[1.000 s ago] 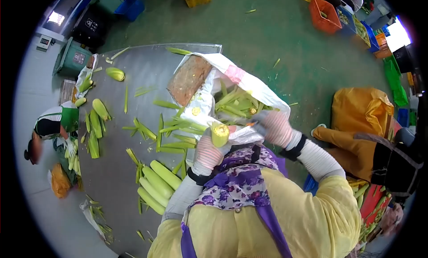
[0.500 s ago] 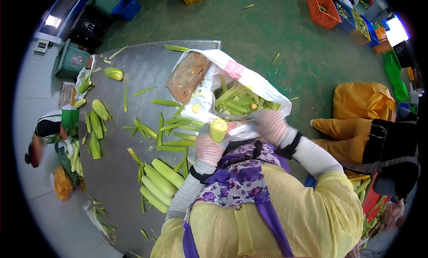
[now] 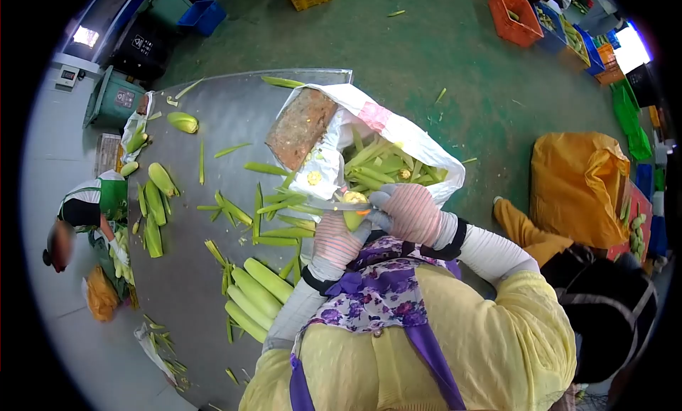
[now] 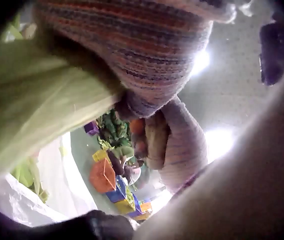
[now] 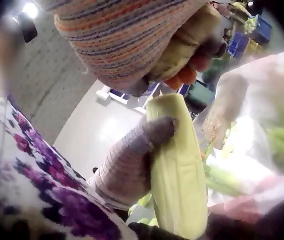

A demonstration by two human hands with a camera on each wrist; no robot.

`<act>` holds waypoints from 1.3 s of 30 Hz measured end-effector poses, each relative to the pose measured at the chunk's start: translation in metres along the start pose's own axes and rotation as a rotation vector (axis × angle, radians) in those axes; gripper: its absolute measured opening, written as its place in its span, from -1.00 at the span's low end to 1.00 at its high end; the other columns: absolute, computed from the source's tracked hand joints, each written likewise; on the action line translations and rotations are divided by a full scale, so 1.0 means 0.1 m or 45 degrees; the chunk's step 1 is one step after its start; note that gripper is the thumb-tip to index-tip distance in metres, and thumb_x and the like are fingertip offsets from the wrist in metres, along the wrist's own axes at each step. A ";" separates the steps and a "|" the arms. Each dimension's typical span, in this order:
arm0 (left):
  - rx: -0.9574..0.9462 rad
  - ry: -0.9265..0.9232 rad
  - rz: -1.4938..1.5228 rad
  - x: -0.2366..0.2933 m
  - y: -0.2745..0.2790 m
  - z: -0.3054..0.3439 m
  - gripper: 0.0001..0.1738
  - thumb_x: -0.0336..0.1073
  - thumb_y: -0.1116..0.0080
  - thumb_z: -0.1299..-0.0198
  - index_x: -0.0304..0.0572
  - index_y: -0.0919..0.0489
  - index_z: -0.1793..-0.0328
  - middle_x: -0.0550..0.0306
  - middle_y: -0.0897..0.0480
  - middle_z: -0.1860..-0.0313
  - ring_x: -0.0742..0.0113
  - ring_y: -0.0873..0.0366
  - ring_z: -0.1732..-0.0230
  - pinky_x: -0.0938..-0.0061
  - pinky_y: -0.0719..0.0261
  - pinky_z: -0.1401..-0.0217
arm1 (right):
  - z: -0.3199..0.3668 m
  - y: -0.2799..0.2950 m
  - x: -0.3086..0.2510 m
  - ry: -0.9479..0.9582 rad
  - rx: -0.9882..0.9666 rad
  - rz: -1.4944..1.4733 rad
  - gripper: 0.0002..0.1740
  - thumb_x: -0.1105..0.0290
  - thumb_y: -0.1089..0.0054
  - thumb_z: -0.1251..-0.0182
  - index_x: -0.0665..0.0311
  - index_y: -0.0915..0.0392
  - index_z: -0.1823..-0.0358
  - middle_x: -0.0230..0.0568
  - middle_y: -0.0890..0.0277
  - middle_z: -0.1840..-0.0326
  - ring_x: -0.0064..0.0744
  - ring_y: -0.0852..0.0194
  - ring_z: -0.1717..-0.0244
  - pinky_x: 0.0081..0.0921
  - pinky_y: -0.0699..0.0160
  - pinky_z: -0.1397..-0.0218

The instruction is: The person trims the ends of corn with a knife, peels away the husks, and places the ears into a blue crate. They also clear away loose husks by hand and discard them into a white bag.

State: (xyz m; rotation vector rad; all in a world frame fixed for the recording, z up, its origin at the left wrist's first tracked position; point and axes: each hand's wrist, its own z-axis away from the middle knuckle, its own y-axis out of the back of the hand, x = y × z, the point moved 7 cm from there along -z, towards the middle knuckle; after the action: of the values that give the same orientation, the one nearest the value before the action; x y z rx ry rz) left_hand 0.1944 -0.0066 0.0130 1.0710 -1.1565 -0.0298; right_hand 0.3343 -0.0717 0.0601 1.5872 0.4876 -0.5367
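In the head view my gloved left hand (image 3: 335,242) grips an ear of corn (image 3: 353,218), its cut end tilted up. The right wrist view shows pale green husk (image 5: 179,175) along the ear and the left thumb (image 5: 159,131) lying across it. My right hand (image 3: 412,213), in a striped glove, holds a knife (image 3: 327,206) whose blade crosses close by the cut end. Its handle is mostly hidden by the fingers. Just beyond both hands opens a white sack (image 3: 426,144) with husk pieces (image 3: 376,162) inside.
Several trimmed corn ears (image 3: 257,290) lie on the metal table (image 3: 192,290) left of me, near loose husk strips (image 3: 284,233). A reddish-brown block (image 3: 302,127) sits on the sack's edge. Other people work at the left (image 3: 89,205) and right (image 3: 611,304).
My right hand has come left with the knife, from beside the ear to its cut end. The left hand stays around the ear. The person at right has shifted.
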 end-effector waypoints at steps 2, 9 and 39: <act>0.042 -0.004 -0.015 -0.08 -0.02 0.04 0.01 -0.12 -0.42 -0.20 -0.37 -0.10 -0.63 -0.22 -0.62 -0.17 -0.11 -0.62 -0.15 0.23 -0.54 -0.30 | 0.06 0.03 0.09 -0.032 0.104 -0.109 -0.70 0.10 -0.25 -0.34 0.21 -0.61 0.20 -0.06 -0.57 0.36 0.08 -0.62 0.26 -0.06 -0.56 0.28; -0.016 0.054 0.197 -0.20 -0.06 0.01 0.12 -0.17 -0.41 -0.24 -0.29 0.12 -0.71 -0.17 -0.59 -0.24 0.03 -0.57 -0.26 0.30 -0.51 -0.34 | 0.09 -0.01 0.21 -0.141 0.089 -0.169 -0.70 0.11 -0.25 -0.34 0.22 -0.62 0.19 -0.02 -0.56 0.40 0.10 -0.61 0.30 -0.07 -0.56 0.27; -0.383 0.272 0.110 -0.13 -0.11 -0.04 -0.29 0.04 -0.54 -0.05 -0.21 -0.52 -0.20 0.08 -0.75 -0.01 0.20 -0.70 -0.05 0.38 -0.64 -0.17 | 0.01 -0.11 0.04 0.059 -0.139 -0.061 -0.60 -0.01 -0.18 -0.39 0.22 -0.61 0.16 -0.05 -0.61 0.34 0.10 -0.64 0.30 -0.07 -0.59 0.24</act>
State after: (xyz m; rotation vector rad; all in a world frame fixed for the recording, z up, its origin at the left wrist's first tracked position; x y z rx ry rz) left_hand 0.1974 -0.0033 -0.0040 0.7381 -0.9683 -0.0199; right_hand 0.3309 -0.0722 0.0483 1.4893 0.5817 -0.5016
